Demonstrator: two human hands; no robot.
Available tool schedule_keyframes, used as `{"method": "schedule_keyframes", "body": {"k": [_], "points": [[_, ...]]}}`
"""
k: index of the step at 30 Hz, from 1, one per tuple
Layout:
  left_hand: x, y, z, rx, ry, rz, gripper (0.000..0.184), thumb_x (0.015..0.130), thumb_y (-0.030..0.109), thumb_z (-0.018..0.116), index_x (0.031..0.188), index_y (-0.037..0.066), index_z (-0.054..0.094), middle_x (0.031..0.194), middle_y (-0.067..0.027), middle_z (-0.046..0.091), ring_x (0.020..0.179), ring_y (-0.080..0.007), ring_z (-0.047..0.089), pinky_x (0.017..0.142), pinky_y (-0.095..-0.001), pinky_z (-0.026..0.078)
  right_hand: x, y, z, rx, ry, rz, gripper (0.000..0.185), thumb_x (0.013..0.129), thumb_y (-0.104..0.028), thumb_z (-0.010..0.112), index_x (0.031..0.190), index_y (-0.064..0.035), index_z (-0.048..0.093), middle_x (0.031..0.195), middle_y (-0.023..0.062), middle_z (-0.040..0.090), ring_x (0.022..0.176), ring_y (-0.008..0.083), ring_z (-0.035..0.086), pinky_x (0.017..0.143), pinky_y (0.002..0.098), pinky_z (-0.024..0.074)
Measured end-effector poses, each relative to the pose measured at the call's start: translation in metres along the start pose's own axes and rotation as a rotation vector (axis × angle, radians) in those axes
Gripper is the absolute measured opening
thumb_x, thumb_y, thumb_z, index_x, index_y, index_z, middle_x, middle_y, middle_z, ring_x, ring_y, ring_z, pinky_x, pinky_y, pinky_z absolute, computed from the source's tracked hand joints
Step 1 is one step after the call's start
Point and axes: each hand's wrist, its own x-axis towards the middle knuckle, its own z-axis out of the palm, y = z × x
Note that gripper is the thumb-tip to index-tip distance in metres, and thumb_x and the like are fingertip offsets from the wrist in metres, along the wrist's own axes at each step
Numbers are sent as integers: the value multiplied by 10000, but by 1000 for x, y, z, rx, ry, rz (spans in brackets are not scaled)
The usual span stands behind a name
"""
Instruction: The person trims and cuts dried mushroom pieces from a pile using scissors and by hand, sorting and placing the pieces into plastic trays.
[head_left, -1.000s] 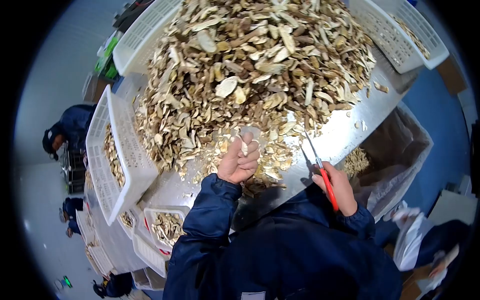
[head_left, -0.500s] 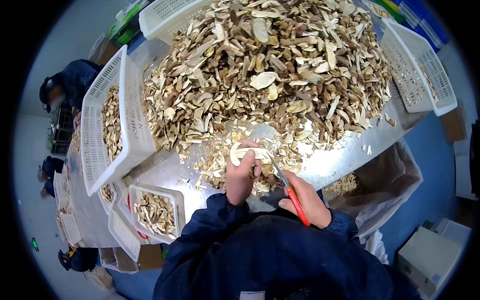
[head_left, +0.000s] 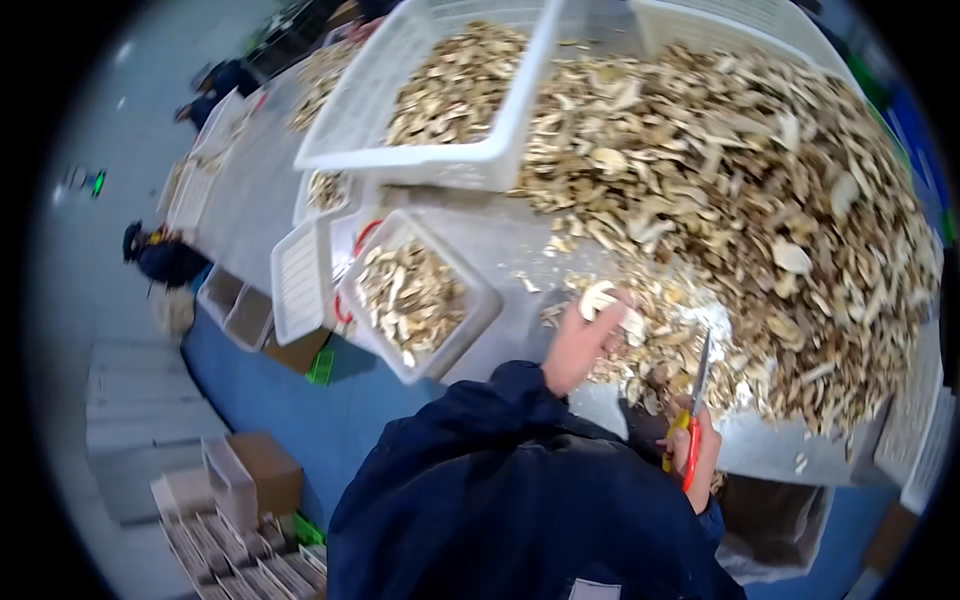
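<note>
My left hand (head_left: 580,343) is closed around a pale dried mushroom slice (head_left: 598,300), above small trimmings on the metal table. Part of the slice is hidden by my fingers. In my right hand (head_left: 706,450) is a pair of scissors (head_left: 694,435) with red and yellow handles, its blades pointing away from me and looking closed. The scissors are apart from the slice. A large heap of dried mushroom slices (head_left: 740,190) covers the table beyond both hands. Left of my left hand stands a small white tub (head_left: 480,312) of mushroom slices.
A big white perforated crate (head_left: 420,157) of slices stands behind the small tub. An empty-looking white basket (head_left: 300,280) sits beside that tub. Below the table edge on the right is a lined bin (head_left: 765,525). Other people in dark clothes (head_left: 225,80) are at the far left.
My view has swung left, so the heap now lies further right. The scissors have moved away from the mushroom slice, and their yellow handle now shows. My left hand still holds the slice.
</note>
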Motion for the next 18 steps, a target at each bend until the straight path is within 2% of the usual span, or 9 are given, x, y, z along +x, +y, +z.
{"method": "schedule_keyframes", "body": {"k": [3, 6, 9, 10, 11, 12, 14, 15, 18], "points": [[-8, 28, -81, 334, 327, 307, 125, 926, 175, 596, 926, 64, 654, 733, 53, 556, 575, -32, 455, 502, -205, 356, 3, 7, -3, -65, -58, 18, 571, 893, -462, 577, 1219, 5, 535, 711, 80, 598, 599, 145, 619, 572, 282, 510], [-23, 70, -154, 588, 632, 369, 203, 870, 207, 622, 898, 6, 628, 776, -45, 641, 677, -100, 580, 624, -266, 461, 7, 10, -2, -37, -40, 8, 543, 895, -434, 581, 1220, -2, 536, 679, 65, 591, 584, 137, 610, 555, 272, 502], [-43, 97, -184, 1440, 704, 313, 329, 822, 278, 669, 938, -26, 614, 854, -167, 629, 827, -301, 604, 777, -383, 470, 11, 9, -3, -13, 9, 16, 476, 888, -356, 593, 1216, -15, 544, 647, 46, 584, 561, 129, 598, 542, 266, 496], [-46, 100, -184, 1590, 654, 341, 453, 776, 307, 701, 1048, -37, 590, 1034, -258, 574, 1019, -401, 522, 899, -471, 404, 12, 4, -5, -31, 25, 31, 449, 883, -320, 596, 1215, -21, 547, 638, 39, 583, 554, 127, 594, 537, 264, 494], [-49, 101, -180, 1842, 743, 96, 547, 763, 300, 710, 1168, -29, 548, 1234, -277, 492, 1182, -420, 422, 988, -518, 325, 9, -2, -10, -54, 64, 56, 426, 877, -283, 599, 1214, -27, 550, 629, 32, 581, 546, 124, 590, 533, 262, 492], [-45, 89, -193, 1887, 742, 312, 588, 768, 273, 703, 1247, -13, 516, 1331, -275, 435, 1249, -451, 362, 1027, -554, 275, 5, -1, -10, -66, 128, 105, 384, 850, -183, 595, 1206, -44, 561, 610, 51, 580, 516, 149, 584, 512, 284, 477], [-33, 98, -151, 1766, 539, 504, 526, 808, 155, 659, 1285, -1, 504, 1302, -230, 502, 1216, -388, 450, 1011, -505, 338, -2, 16, -18, -202, 176, 134, 351, 839, -162, 630, 1164, -45, 566, 604, 123, 565, 530, 208, 578, 532, 336, 455], [-22, 91, -123, 1103, 378, 321, 455, 833, 96, 623, 1265, -7, 524, 1223, -200, 575, 1110, -316, 565, 908, -416, 446, -7, 14, -22, -166, 221, 126, 345, 846, -185, 645, 1152, -47, 564, 605, 137, 552, 525, 233, 539, 547, 337, 447], [-4, 62, -18, 716, -48, -20, 361, 844, 54, 583, 1198, -15, 579, 1082, -179, 637, 994, -253, 631, 790, -341, 489, -26, 16, -35, -144, 357, 157, 349, 873, -237, 658, 1151, -50, 562, 581, 131, 501, 496, 226, 479, 530, 334, 418]]}}
